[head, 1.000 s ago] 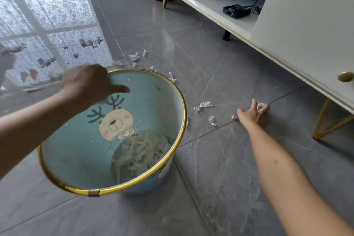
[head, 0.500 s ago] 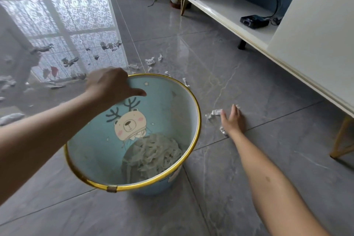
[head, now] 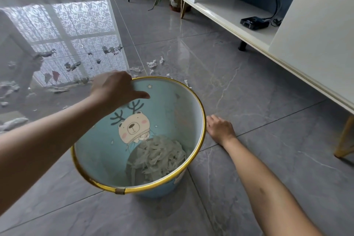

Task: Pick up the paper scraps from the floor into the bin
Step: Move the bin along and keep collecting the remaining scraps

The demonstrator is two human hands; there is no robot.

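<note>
Many paper scraps (head: pixel 152 64) lie beyond the bin (head: pixel 168 101). Our left hand (head: pixel 113 88) grips its rim; right hand (head: pixel 220 129) beside it, grasp indeterminate. Overtilting risks spillage.

I read no words, numbers or brand marks anywhere in view; the bin (head: pixel 99 151) I hold at centre frame carries only a drawn antlered bear (head: pixel 134 128).

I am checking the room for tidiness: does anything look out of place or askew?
Yes. Torn paper scraps lie scattered on the floor beyond the bin, where they do not belong. The bin seems tipped, with the left hand gripping its gold rim.
</note>
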